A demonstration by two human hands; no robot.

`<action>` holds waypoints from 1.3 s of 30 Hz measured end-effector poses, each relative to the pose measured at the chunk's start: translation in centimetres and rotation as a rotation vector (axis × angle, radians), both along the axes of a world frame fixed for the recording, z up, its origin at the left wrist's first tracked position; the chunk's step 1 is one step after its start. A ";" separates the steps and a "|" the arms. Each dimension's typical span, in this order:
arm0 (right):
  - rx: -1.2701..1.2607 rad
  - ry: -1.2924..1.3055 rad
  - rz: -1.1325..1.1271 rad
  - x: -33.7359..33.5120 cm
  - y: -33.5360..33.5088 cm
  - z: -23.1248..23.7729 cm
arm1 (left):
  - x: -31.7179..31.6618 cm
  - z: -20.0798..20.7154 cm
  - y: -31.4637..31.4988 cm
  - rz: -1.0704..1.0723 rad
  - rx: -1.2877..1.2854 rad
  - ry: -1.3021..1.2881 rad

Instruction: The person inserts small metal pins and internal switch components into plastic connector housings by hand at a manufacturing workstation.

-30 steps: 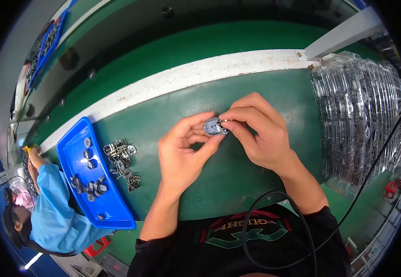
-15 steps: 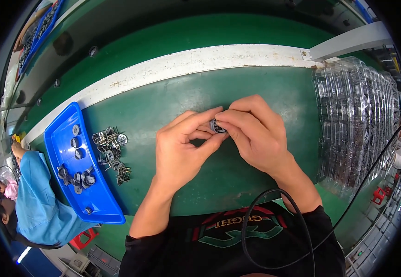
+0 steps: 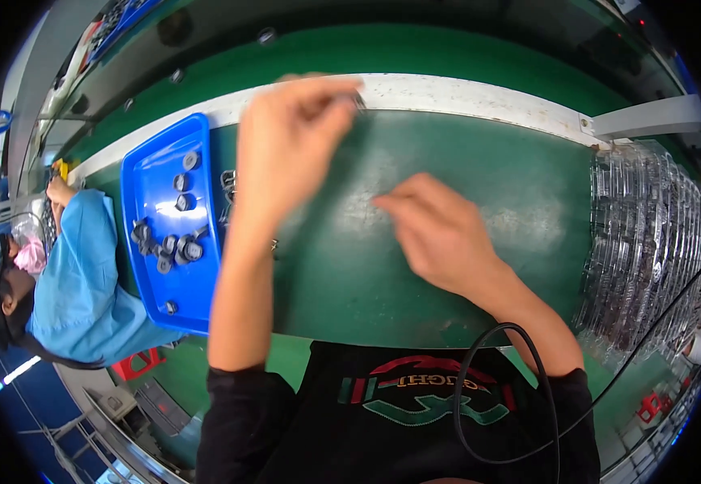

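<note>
My left hand (image 3: 286, 149) is lifted toward the white rail at the far side of the bench, slightly blurred. Between its thumb and fingers sits a small round dark part (image 3: 358, 102), mostly hidden. Over the middle of the green bench, my right hand (image 3: 439, 230) has thumb and fingers pinched together; whatever they may hold is too small to make out. Left of my left forearm stands a blue tray (image 3: 144, 274) with several small round grey-black parts (image 3: 179, 248). Metal pronged pieces (image 3: 228, 184) lie between tray and forearm, largely covered by the arm.
Stacked clear plastic trays (image 3: 641, 250) stand at the right end of the bench. A white rail (image 3: 479, 95) borders the far side, with a dark green belt (image 3: 447, 52) beyond it. A black cable (image 3: 479, 460) loops before my chest. A person in blue (image 3: 76, 282) works at the left.
My hands have separated. The left has carried the round part up and away toward the rail, while the right stays over the bench. The whole view has shifted, too.
</note>
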State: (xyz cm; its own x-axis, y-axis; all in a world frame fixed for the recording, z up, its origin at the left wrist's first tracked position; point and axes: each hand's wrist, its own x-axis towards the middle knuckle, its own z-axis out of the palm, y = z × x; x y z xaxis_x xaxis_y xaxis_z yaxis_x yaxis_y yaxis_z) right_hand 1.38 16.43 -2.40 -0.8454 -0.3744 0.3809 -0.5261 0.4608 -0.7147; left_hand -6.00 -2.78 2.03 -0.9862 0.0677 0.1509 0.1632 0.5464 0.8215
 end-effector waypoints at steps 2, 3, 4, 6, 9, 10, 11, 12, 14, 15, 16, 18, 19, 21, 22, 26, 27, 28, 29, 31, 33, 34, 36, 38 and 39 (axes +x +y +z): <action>0.182 0.126 0.228 -0.2 -3.0 0.0 | -3.7 1.1 -2.1 0.041 -0.321 0.111; 0.219 0.157 0.297 -0.1 -4.6 0.3 | -5.7 1.3 -2.7 0.054 -0.391 0.088; 0.249 0.244 0.320 -0.1 -6.3 0.5 | -7.4 1.1 -3.1 0.049 -0.428 0.062; 0.282 0.333 0.323 0.4 -9.4 0.0 | -10.6 -0.6 -3.4 0.005 -0.454 0.007; 0.262 0.212 0.268 0.7 -11.8 -1.7 | -14.6 -3.4 -1.3 -0.052 -0.430 -0.033; 0.250 0.249 0.246 0.9 -12.1 -2.1 | -15.7 -4.0 -0.5 -0.034 -0.454 0.021; 0.242 0.288 0.221 0.9 -12.2 -2.4 | -17.0 -4.7 0.5 -0.019 -0.475 0.078; 0.256 0.266 0.226 0.8 -12.0 -2.8 | -17.7 -5.2 1.9 -0.033 -0.507 0.136; 0.240 0.265 0.227 0.9 -11.6 -2.5 | -19.8 -6.2 3.8 -0.013 -0.626 0.289; 0.255 0.288 0.237 1.3 -12.3 -2.9 | -21.5 -7.1 2.9 -0.021 -0.650 0.319; 0.261 0.316 0.246 1.4 -12.4 -2.6 | -22.9 -7.6 2.4 0.008 -0.672 0.317; 0.275 0.348 0.226 1.7 -12.1 -2.2 | -24.8 -7.5 2.0 0.014 -0.688 0.334; 0.236 0.379 0.303 1.8 -11.6 -2.1 | -25.2 -7.1 2.1 0.086 -0.658 0.310; 0.200 0.414 0.374 2.1 -11.3 -2.1 | -25.3 -6.1 1.7 0.152 -0.625 0.291; 0.155 0.421 0.375 2.2 -11.3 -2.4 | -24.9 -5.2 2.0 0.182 -0.695 0.231; 0.154 0.436 0.317 1.7 -11.9 -2.7 | -20.4 -1.3 1.6 0.075 -0.931 -0.222; 0.224 0.445 0.327 1.9 -12.5 -2.2 | -19.3 -1.5 -0.8 0.098 -0.942 -0.236; 0.179 0.475 0.292 1.8 -12.8 -2.1 | -18.6 -2.1 -2.7 -0.018 -0.895 -0.118; 0.171 0.473 0.307 1.9 -12.8 -2.0 | -17.8 -2.8 -4.4 -0.132 -0.843 -0.002; 0.207 0.446 0.292 1.2 -11.4 -2.1 | -15.6 -2.7 -3.6 -0.110 -0.776 -0.105; 0.214 0.357 0.315 0.6 -9.5 -1.8 | -13.0 -2.9 -4.2 -0.058 -0.618 -0.040; 0.176 0.309 0.309 0.2 -8.2 -1.5 | -11.6 -2.4 -3.5 0.011 -0.473 -0.083; 0.124 0.215 0.286 -0.5 -5.6 -0.9 | -8.4 -1.0 -2.0 0.054 -0.335 -0.050; 0.124 0.154 0.260 -0.6 -2.3 -0.6 | -5.3 0.0 0.5 0.057 -0.097 0.020; 0.054 0.046 0.203 -0.6 -0.9 -0.6 | -3.7 0.3 1.6 0.035 -0.001 0.048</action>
State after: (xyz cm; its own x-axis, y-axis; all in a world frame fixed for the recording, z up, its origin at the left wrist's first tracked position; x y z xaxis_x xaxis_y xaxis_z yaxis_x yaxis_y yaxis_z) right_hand 0.83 15.57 -2.98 -0.7330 -0.5558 0.3921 -0.6434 0.3792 -0.6650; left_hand -9.69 -1.20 2.37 -0.9797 0.0334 0.1978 0.1829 0.5534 0.8126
